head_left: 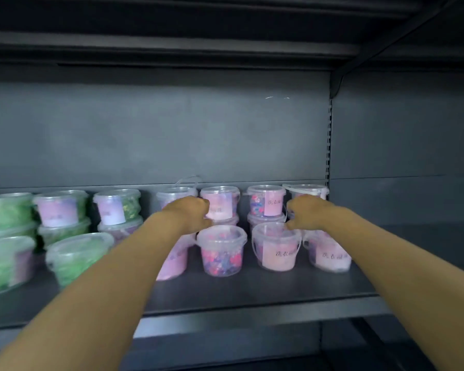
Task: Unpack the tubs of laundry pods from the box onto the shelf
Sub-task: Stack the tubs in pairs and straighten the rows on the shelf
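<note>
At shelf [252, 287] rear, left hand [189, 213], right hand [310, 212]: fingers [203, 204] curled against tubs [307, 189]; grasp cannot tell.

Pink tubs [222, 250], green tubs [75, 255], grey shelf [252, 287]

I see dark grey metal shelving filling the frame. Flat back panel [172, 135] across centre, dimly lit. Upper deck underside [172, 49] along the top, in shadow. Slotted upright [329, 140] right of centre w/ bracket [343, 73] at its top; adjoining bay [413, 129] at far right. Shelf [252, 293] front edge crosses lower frame.
</note>
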Demonstrator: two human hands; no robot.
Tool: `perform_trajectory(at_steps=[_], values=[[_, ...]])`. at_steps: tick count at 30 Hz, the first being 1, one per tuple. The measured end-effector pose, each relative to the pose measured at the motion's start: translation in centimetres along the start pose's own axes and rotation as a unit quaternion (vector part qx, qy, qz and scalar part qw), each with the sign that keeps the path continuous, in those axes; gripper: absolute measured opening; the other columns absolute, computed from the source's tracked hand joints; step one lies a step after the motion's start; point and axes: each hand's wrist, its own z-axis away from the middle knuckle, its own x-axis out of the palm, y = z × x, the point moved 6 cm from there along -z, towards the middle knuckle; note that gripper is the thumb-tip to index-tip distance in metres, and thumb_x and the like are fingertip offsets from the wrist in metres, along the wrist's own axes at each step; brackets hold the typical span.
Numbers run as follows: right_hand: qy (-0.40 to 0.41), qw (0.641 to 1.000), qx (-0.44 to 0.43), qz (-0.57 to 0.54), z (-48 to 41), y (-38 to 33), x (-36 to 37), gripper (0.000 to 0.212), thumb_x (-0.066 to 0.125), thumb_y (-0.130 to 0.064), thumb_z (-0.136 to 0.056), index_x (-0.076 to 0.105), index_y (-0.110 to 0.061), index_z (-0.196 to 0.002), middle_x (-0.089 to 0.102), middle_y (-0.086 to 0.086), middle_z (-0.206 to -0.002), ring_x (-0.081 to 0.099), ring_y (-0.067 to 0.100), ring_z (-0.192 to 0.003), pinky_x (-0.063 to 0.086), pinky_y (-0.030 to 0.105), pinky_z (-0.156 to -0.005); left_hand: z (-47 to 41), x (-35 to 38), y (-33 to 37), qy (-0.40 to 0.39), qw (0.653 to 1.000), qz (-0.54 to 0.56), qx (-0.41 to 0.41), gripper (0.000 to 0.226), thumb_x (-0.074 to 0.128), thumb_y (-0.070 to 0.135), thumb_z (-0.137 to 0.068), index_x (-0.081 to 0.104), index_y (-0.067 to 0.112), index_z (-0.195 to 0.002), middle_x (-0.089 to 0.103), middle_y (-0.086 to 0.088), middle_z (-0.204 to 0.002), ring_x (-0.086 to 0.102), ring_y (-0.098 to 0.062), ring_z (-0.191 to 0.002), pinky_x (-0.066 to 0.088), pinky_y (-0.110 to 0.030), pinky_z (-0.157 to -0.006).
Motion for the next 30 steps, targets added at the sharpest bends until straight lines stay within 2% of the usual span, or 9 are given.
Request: perform_trajectory(at_steps=[3, 6, 11, 15, 21, 23, 26, 28, 30], values=[[-0.005, 0.999, -0.011, 0.037, 3.6, -4.8, -1.7, 0.044, 0.055, -0.042, -0.089, 0.054, -0.008, -0.117, 0.057, 0.011, -0.118, 0.054, 0.028, -0.108, 0.044, 0.03, -0.085, 5.8, -1.8, -3.0, -0.015, 0.999, -0.046, 0.013, 0.044, 0.048, 0.04, -0.093, 0.049, 0.009, -0.125, 0.053, -0.012, -0.131, 0.049, -0.029, -0.121, 0.041, -0.033, -0.097], [0.008, 0.999, -0.013, 0.049, 7.5, -10.0, -3.8, 0.051, 0.057, -0.042, -0.087, 0.053, -0.009, -0.126, 0.055, 0.012, -0.127, 0.052, 0.029, -0.116, 0.046, 0.033, -0.093, 10.9, -3.6, -6.9, -0.016, 0.996, -0.081, 0.021, 0.04, 0.047, 0.039, -0.093, 0.052, 0.009, -0.119, 0.055, -0.014, -0.127, 0.051, -0.029, -0.118, 0.041, -0.033, -0.093], [0.021, 0.998, -0.041, 0.037, 12.8, -19.0, -7.3, 0.044, 0.058, -0.042, -0.087, 0.057, -0.007, -0.115, 0.06, 0.011, -0.12, 0.055, 0.029, -0.105, 0.043, 0.029, -0.079, 19.6, -7.3, -12.6, 0.008, 0.995, -0.095, 0.025, 0.04, 0.045, 0.04, -0.094, 0.053, 0.01, -0.119, 0.054, -0.013, -0.127, 0.051, -0.029, -0.118, 0.041, -0.032, -0.093], [0.04, 0.996, -0.076, 0.02, 16.8, -25.6, -9.7, 0.05, 0.058, -0.042, -0.087, 0.057, -0.003, -0.119, 0.059, 0.012, -0.122, 0.055, 0.03, -0.109, 0.047, 0.036, -0.092, 25.0, -9.4, -16.5, 0.017, 0.996, -0.085, 0.018, 0.039, 0.044, 0.044, -0.094, 0.055, 0.011, -0.111, 0.058, -0.01, -0.119, 0.054, -0.029, -0.109, 0.045, -0.035, -0.091], [0.06, 0.992, -0.11, 0.004, 22.3, -33.5, -12.0, 0.048, 0.056, -0.042, -0.088, 0.059, -0.002, -0.115, 0.061, 0.013, -0.117, 0.056, 0.031, -0.107, 0.047, 0.04, -0.092, 33.8, -11.6, -19.4, 0.06, 0.995, -0.081, 0.001, 0.044, 0.037, 0.047, -0.095, 0.056, 0.011, -0.111, 0.06, -0.009, -0.115, 0.055, -0.027, -0.107, 0.043, -0.033, -0.084], [0.063, 0.991, -0.115, 0.0, 24.3, -35.7, -12.4, 0.045, 0.055, -0.041, -0.088, 0.06, -0.001, -0.108, 0.062, 0.013, -0.11, 0.057, 0.031, -0.103, 0.048, 0.039, -0.09, 36.5, -11.8, -20.9, 0.066, 0.994, -0.087, -0.013, 0.043, 0.037, 0.046, -0.095, 0.056, 0.011, -0.109, 0.059, -0.01, -0.115, 0.055, -0.028, -0.106, 0.041, -0.033, -0.081], [0.082, 0.989, -0.122, -0.014, 27.0, -38.4, -12.7, 0.034, 0.054, -0.04, -0.088, 0.06, -0.007, -0.087, 0.06, 0.011, -0.096, 0.055, 0.03, -0.093, 0.048, 0.036, -0.082, 41.0, -12.4, -23.0, 0.066, 0.994, -0.08, -0.043, 0.043, 0.038, 0.046, -0.095, 0.058, 0.01, -0.11, 0.059, -0.011, -0.114, 0.055, -0.029, -0.106, 0.045, -0.035, -0.084], [0.084, 0.988, -0.125, -0.04, 28.7, -39.8, -12.3, 0.036, 0.055, -0.041, -0.087, 0.062, -0.007, -0.099, 0.062, 0.01, -0.104, 0.057, 0.029, -0.1, 0.048, 0.035, -0.083, 44.0, -12.5, -23.9, 0.06, 0.994, -0.075, -0.053, 0.042, 0.038, 0.043, -0.096, 0.058, 0.009, -0.112, 0.06, -0.011, -0.114, 0.055, -0.029, -0.108, 0.044, -0.034, -0.083], [0.085, 0.986, -0.128, -0.061, 30.4, -41.3, -11.5, 0.036, 0.055, -0.042, -0.089, 0.059, -0.008, -0.1, 0.061, 0.009, -0.104, 0.056, 0.026, -0.1, 0.045, 0.031, -0.078, 46.9, -12.2, -24.6, 0.052, 0.994, -0.075, -0.064, 0.041, 0.038, 0.042, -0.097, 0.058, 0.009, -0.111, 0.06, -0.011, -0.113, 0.056, -0.028, -0.105, 0.041, -0.031, -0.076]])
